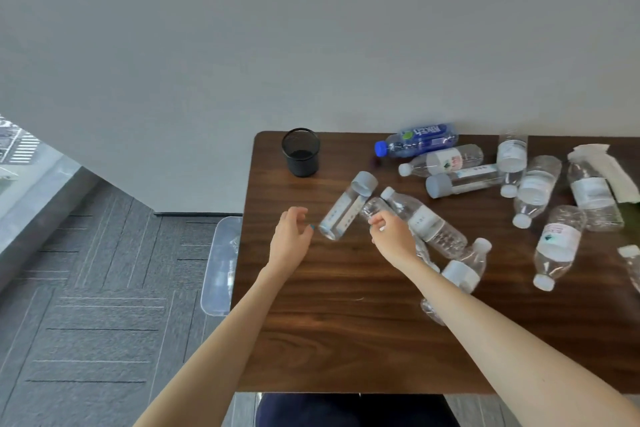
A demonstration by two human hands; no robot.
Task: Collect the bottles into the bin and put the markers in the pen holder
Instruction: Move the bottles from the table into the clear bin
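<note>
Head view. The tabletop (311, 340) carries many clear bottles lying on their sides, most in a loose cluster toward the right. A blue bottle (417, 139) lies at the far edge against the wall. A grey-capped bottle (348, 206) lies nearest the hands, tilted, cap pointing away.

The left hand (289, 239) hovers just beside the base of the grey-capped bottle, fingers (298, 215) spread and curled, holding nothing. The right hand (393, 236) is on a crumpled bottle (375, 208) that lies against the grey-capped one; its fingers are curled at that bottle's end, but whether they are pinching it cannot be told.

The bin (221, 263), a clear plastic tub, stands on the floor (86, 305) at the left edge of the tabletop. Its contents are hard to read through the wall; something pale may lie inside.

The pen holder (300, 152), black mesh, stands upright at the far left corner and appears empty. No markers can be picked out; a small dark object beside the blue bottle's cap is too small to identify.

Judgement: the task is at an early stage. Nearly all bottles remain to be collected, and the marker step is not yet started.
</note>
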